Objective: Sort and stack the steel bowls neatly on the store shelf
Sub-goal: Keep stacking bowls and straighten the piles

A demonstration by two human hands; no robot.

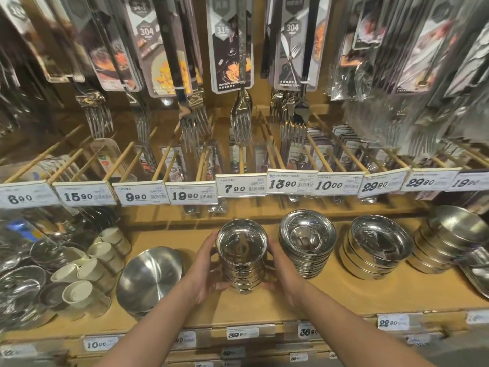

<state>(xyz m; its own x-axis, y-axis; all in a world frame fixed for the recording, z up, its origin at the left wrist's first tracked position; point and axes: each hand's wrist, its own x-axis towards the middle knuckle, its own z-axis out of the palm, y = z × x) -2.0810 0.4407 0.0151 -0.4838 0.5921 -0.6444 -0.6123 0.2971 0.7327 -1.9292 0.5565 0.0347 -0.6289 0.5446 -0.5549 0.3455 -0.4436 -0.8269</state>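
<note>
I have both hands on one stack (242, 258) of small steel bowls, standing on the wooden shelf (330, 295) about midway along it and midway between its back and front edges. My left hand (209, 271) cups the stack's left side, thumb up near the top bowl's rim, fingers curled round the lower bowls towards the base. My right hand (281, 271) presses against the right side, palm inward, fingers partly hidden behind the stack. So the stack sits squarely between my two palms, each hand half closed around it; it leans slightly, top bowl towards the back. Whether its base rests on the shelf or is just lifted, I cannot tell.

Just beside my right hand, towards the shelf's right end, stands a second stack (307, 245) of flared bowls, then a third stack (378, 250), then a fourth (447, 242) near the right end. To the left of my left hand a large bowl (149, 279) lies tilted near the front edge. Further left sit white cups (90, 268). Price tags (240, 188) line the rail above.
</note>
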